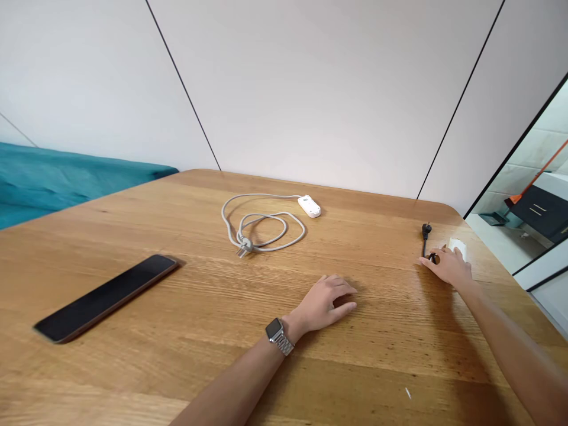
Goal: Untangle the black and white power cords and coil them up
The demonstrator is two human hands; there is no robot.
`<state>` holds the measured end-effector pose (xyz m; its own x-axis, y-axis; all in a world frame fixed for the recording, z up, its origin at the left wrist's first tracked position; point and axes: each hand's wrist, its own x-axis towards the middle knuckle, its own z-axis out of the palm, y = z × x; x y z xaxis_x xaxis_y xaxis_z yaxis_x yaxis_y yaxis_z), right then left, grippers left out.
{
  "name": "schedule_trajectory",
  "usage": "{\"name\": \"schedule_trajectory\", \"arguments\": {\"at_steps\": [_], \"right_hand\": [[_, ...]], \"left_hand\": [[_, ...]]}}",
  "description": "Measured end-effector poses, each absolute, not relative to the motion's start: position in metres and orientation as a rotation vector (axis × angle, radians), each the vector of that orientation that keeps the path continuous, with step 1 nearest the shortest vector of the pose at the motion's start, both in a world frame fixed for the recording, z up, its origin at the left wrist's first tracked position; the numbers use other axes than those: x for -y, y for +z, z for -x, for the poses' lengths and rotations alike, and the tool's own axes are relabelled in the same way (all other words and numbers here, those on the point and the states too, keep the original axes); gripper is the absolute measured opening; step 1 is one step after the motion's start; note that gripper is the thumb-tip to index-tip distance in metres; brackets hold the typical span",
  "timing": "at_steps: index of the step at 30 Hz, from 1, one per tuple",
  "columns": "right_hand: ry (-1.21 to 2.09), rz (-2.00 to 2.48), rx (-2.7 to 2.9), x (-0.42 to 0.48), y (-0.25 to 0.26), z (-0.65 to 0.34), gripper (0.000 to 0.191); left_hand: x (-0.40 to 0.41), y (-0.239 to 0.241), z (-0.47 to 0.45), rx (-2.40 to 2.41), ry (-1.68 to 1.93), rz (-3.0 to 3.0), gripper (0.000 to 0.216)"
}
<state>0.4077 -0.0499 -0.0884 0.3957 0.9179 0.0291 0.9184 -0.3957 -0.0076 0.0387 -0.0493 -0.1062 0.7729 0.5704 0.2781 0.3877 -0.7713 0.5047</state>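
Note:
My left hand (328, 303) rests on the wooden table (213, 378), its thumb apart from its lightly curled fingers and nothing in it. A watch with a metal band is on that wrist. Over at the right edge, my right hand (450, 269) has its fingers bent around a black power cord (424, 245). The cord's black plug (426, 229) lies beyond the fingertips, pointing away from me. Just behind the fingers is a white object (458, 246), partly hidden by the hand. Most of the cord under my palm is out of sight.
A white power strip (309, 206) lies near the back edge, its grey cable (284, 214) looped beside it and ending in a plug (245, 244). A long, flat, black-topped object (109, 296) is at left. A white scrap (408, 393) lies in front. A wall stands behind the table.

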Motion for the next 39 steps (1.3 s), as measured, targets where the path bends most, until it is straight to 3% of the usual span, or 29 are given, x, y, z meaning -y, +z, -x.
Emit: {"name": "schedule_trajectory", "arguments": {"at_steps": [6, 15, 25, 30, 35, 39], "right_hand": [[-0.169, 2.723, 1.433, 0.031, -0.095, -0.384, 0.048], [-0.154, 2.731, 1.302, 0.027, -0.103, -0.409, 0.051], [-0.226, 2.705, 1.58, 0.041, -0.106, -0.456, 0.05], [-0.261, 2.617, 1.614, 0.047, -0.106, -0.47, 0.058], [-0.366, 2.358, 1.564, 0.053, -0.11, -0.478, 0.065], [-0.453, 2.199, 1.473, 0.058, -0.11, -0.482, 0.061]], "left_hand": [[0.049, -0.108, -0.038, -0.723, 0.626, -2.533, 0.033], [0.049, -0.109, -0.037, -0.736, 0.606, -2.519, 0.034], [0.049, -0.109, -0.038, -0.738, 0.633, -2.533, 0.031], [0.05, -0.111, -0.04, -0.773, 0.643, -2.54, 0.03], [0.021, -0.097, -0.012, -1.235, 0.905, -2.484, 0.03], [-0.014, -0.078, 0.05, -2.16, 0.968, -2.074, 0.051]]}}
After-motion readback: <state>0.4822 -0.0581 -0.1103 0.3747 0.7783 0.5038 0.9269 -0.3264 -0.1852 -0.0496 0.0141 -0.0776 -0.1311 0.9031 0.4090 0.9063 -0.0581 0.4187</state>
